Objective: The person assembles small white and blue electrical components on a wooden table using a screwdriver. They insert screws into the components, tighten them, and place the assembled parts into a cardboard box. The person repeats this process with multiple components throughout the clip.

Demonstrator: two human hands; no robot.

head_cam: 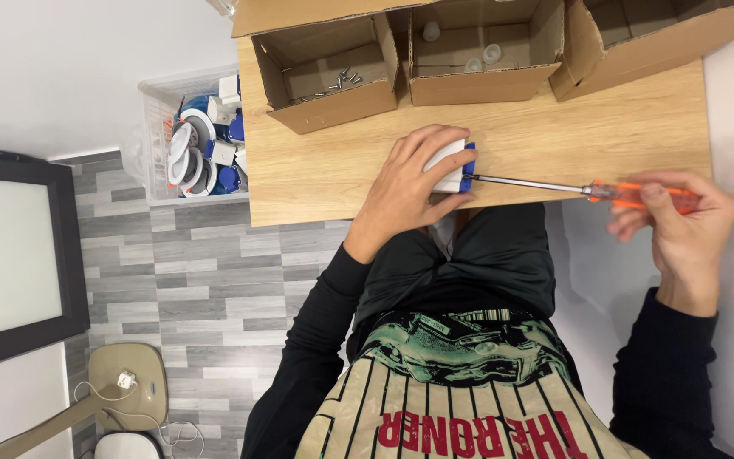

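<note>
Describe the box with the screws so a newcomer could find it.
Along the far edge of the light wooden table stand three open brown cardboard boxes. The left box is the one, the only box holding small loose metal screws.

Small part [452, 166] sits on table [316, 170] near its front edge, under left hand [409, 183]. Screwdriver [588, 190] lies to its right, tip at the part, handle in right hand [681, 229] past the table's corner. Three boxes line the back edge: screw box [324, 72] left, middle box [477, 51], right box [647, 38]. Bin [201, 140] stands left of table, on floor.
</note>
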